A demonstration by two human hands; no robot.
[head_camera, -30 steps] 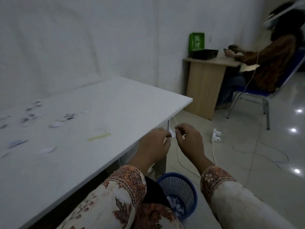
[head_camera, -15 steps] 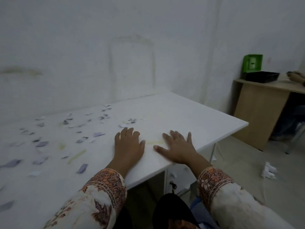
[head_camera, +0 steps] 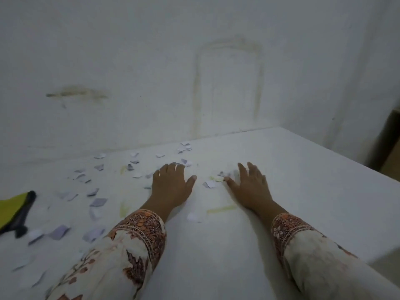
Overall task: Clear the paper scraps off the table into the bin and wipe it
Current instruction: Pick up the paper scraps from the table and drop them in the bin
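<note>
Both hands have slid farther up the table [head_camera: 303, 169], left hand [head_camera: 171, 185] and right hand [head_camera: 251, 187] flat, grip released, among paper scraps [head_camera: 98, 202].

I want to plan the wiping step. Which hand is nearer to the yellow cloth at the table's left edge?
Left. The left hand lies flat on the table, well right of the cloth; the right hand lies farther right.

A yellow cloth with a black edge [head_camera: 13, 211] lies at the far left, cut off by the frame. Behind rises a white wall [head_camera: 151, 61] bearing a faint arch-shaped yellowish stain [head_camera: 258, 79] and a smudged streak [head_camera: 75, 94].
</note>
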